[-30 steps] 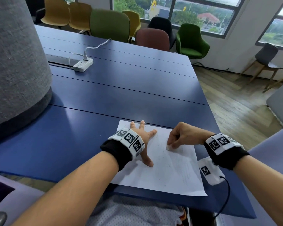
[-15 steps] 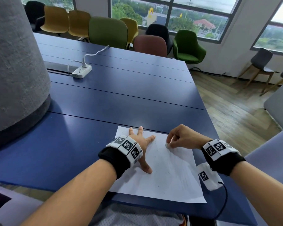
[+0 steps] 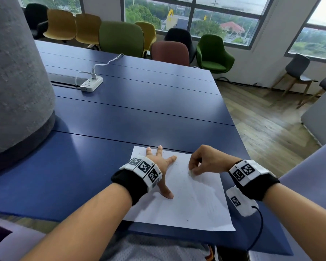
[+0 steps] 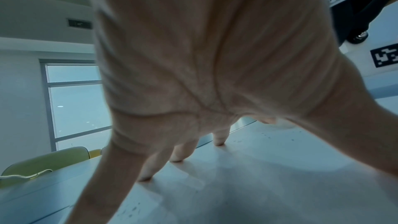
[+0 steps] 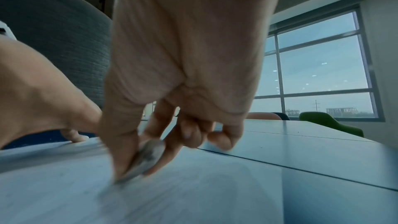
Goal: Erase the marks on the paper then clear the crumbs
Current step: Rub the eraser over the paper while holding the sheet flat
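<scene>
A white sheet of paper (image 3: 192, 208) lies at the near edge of the blue table (image 3: 139, 113), speckled with small dark eraser crumbs (image 3: 181, 196). My left hand (image 3: 161, 166) presses flat on the paper's left part, fingers spread and straight (image 4: 178, 152). My right hand (image 3: 193, 169) sits over the upper right of the sheet and pinches a small greyish eraser (image 5: 146, 156) between thumb and fingers, its tip down on the paper (image 5: 193, 197). Faint pencil marks show near the eraser, blurred by motion.
A white power strip (image 3: 91, 83) with its cable lies far back on the table. A large grey fabric-covered column (image 3: 13, 81) stands at the left. Coloured chairs (image 3: 120, 38) line the far edge. The table's right edge drops to a wooden floor.
My right hand with the eraser has shifted back and forth over the upper right of the paper, rubbing. My left hand stays pressed in place. The head view has tilted slightly up.
</scene>
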Demonstrator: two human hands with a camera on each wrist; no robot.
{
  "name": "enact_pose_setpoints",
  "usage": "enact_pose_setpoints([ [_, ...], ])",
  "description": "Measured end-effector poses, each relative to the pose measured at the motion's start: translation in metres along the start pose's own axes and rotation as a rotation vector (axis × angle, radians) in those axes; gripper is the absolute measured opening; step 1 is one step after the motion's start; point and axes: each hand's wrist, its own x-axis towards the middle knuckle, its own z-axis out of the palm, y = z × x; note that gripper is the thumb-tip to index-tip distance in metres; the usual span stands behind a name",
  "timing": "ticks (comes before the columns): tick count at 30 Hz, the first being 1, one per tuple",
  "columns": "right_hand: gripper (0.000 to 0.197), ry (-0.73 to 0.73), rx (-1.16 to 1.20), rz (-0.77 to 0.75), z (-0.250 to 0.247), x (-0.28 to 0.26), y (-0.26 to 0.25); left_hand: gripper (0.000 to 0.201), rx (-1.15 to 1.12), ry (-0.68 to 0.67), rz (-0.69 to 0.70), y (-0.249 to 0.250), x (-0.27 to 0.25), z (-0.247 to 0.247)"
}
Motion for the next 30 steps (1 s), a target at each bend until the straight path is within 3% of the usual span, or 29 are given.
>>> enact_pose_setpoints([
  [2,0.009,0.041,0.018,-0.010,0.002,-0.001,0.000,0.136,0.007,-0.006,-0.002,0.000,-0.001,0.000],
  [6,0.010,-0.200,-0.002,-0.025,0.004,-0.011,-0.009,0.136,0.021,-0.005,-0.005,0.001,-0.002,-0.002],
  [9,0.008,-0.039,0.003,-0.030,0.005,-0.007,-0.007,0.136,0.013,-0.011,-0.005,0.002,-0.001,-0.002],
  [11,0.008,-0.014,0.012,-0.034,0.006,-0.010,-0.007,0.136,0.013,-0.010,-0.006,0.002,-0.001,-0.002],
  [15,0.011,-0.260,-0.039,-0.028,0.009,-0.018,-0.013,0.137,0.021,-0.005,-0.007,0.002,-0.002,-0.002],
  [19,0.008,-0.033,0.001,-0.037,0.008,-0.011,-0.006,0.136,0.013,-0.007,-0.005,0.001,-0.001,-0.002],
  [21,0.010,-0.085,0.006,-0.046,0.009,-0.016,-0.006,0.137,0.015,-0.002,-0.006,0.001,-0.001,-0.001],
  [24,0.013,-0.294,-0.025,-0.039,0.011,-0.024,-0.015,0.137,0.012,0.004,-0.004,0.001,-0.001,-0.001],
  [28,0.008,-0.067,0.027,-0.026,0.009,-0.019,-0.008,0.138,0.002,-0.004,0.000,0.000,0.001,0.000],
  [30,0.009,-0.113,0.026,-0.035,0.012,-0.024,-0.010,0.138,0.007,0.001,-0.001,-0.001,0.001,0.000],
])
